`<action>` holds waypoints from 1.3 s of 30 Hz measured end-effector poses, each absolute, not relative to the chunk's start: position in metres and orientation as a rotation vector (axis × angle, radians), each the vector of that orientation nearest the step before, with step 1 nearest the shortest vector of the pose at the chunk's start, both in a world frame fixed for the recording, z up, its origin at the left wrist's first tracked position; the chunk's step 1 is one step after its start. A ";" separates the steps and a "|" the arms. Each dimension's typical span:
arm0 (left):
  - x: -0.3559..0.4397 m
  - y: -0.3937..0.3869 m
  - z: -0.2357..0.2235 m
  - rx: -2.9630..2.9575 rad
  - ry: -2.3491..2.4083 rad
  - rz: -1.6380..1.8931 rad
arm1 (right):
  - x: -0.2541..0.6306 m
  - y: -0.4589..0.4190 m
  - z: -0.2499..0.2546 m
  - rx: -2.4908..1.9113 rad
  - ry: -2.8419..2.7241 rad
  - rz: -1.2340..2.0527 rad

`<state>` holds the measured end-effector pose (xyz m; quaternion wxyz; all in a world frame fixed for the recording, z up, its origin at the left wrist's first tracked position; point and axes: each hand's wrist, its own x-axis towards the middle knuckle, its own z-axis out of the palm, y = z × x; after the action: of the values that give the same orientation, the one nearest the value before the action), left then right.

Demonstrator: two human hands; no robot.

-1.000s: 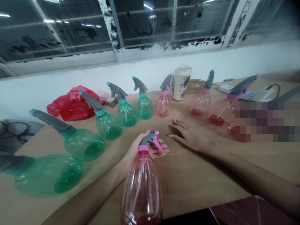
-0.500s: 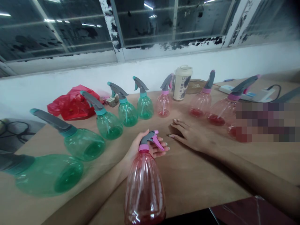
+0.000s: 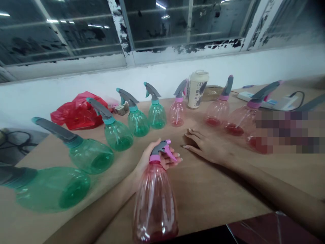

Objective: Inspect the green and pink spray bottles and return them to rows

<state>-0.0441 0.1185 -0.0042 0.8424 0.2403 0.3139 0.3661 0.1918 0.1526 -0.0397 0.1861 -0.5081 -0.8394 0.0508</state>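
My left hand (image 3: 148, 162) is wrapped round the neck of a pink spray bottle (image 3: 154, 200) with a grey and pink trigger head, which stands near the table's front edge. My right hand (image 3: 207, 145) lies flat on the brown table (image 3: 218, 189) just to the right, fingers stretched out, holding nothing. A curved row of spray bottles stands behind: several green ones (image 3: 115, 130) on the left and several pink ones (image 3: 177, 108) on the right.
A paper cup with a lid (image 3: 197, 89) stands at the back by the wall. A red plastic bag (image 3: 77, 113) lies at the back left. A white power strip (image 3: 269, 100) with a black cable sits at the far right.
The pink bottle in my left hand has shifted and tilted slightly. My right hand has stayed flat on the table.
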 end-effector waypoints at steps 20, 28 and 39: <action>-0.044 0.115 0.001 0.509 0.658 0.886 | 0.192 0.153 -0.041 -1.397 -2.351 0.130; -0.047 0.116 0.004 0.549 0.736 0.870 | 0.193 0.153 -0.037 -1.403 -2.345 0.226; -0.070 0.128 0.033 0.603 0.836 1.216 | 0.158 0.108 0.026 -1.262 -2.071 0.987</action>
<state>-0.0700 0.1284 0.0329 0.6987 0.2705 0.3752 0.5458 0.1581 0.1081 0.0264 0.2585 -0.4657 -0.7641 0.3641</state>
